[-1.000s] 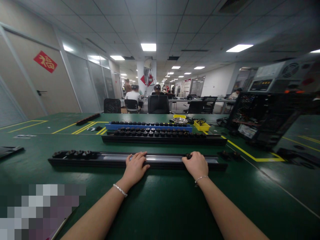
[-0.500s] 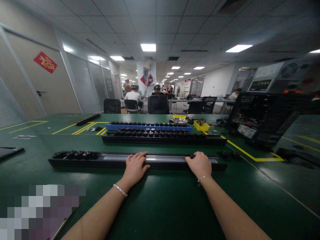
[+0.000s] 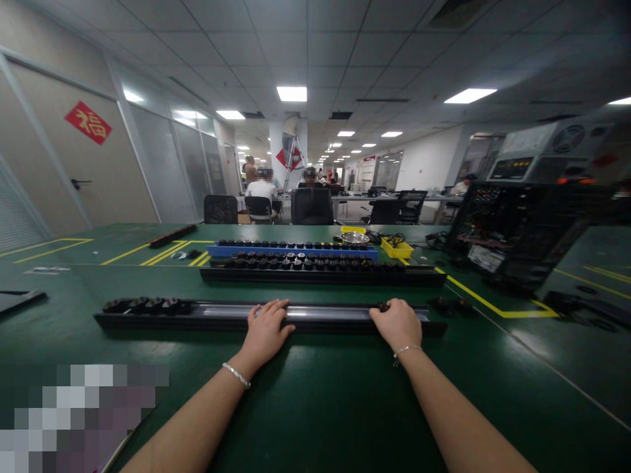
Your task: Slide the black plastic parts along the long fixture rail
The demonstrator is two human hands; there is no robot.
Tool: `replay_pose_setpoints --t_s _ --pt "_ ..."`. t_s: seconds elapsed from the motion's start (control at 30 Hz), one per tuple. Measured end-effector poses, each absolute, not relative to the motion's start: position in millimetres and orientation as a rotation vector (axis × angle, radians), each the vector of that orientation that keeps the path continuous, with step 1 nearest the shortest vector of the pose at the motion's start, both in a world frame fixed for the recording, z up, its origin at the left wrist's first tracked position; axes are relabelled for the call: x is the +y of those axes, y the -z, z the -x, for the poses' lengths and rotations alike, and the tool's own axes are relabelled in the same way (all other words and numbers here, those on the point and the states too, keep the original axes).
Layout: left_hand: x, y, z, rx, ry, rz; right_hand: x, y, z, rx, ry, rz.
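A long black channel rail (image 3: 148,320) with a shiny strip down its middle lies crosswise on the green tabletop. My left hand (image 3: 269,325) grips it near the centre, fingers over the top and thumb along the near side. Toward the right end, my right hand (image 3: 399,323) pinches a small black part (image 3: 382,306) in the channel; the fingers hide most of it. Several small black parts with metallic tops (image 3: 156,303) sit in a row at the left end. Just past the right end lie two loose dark parts (image 3: 451,303).
Behind stand a black rail (image 3: 320,278) and a blue rail (image 3: 236,251), both with rows of black parts. Further back are a round metal dish (image 3: 355,238) and a yellow bin (image 3: 397,248). An open computer case (image 3: 507,230) stands at right. People sit beyond the table.
My right hand has shifted slightly to the right along the rail, with the small black part at its fingertips. My left hand stays in the same place.
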State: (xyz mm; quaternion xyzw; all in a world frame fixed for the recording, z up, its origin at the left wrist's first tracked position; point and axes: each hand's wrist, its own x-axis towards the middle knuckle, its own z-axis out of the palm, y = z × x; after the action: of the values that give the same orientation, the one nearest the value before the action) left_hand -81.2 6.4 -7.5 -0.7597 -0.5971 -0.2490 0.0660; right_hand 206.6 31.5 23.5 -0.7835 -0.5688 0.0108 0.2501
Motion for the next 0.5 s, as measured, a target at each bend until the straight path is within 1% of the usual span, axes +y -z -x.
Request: replay_pose_setpoints --t_s 0.5 --pt "6 4 80 -1.829 0.756 2.312 33 -24 -220 -1.524 0.013 2.189"
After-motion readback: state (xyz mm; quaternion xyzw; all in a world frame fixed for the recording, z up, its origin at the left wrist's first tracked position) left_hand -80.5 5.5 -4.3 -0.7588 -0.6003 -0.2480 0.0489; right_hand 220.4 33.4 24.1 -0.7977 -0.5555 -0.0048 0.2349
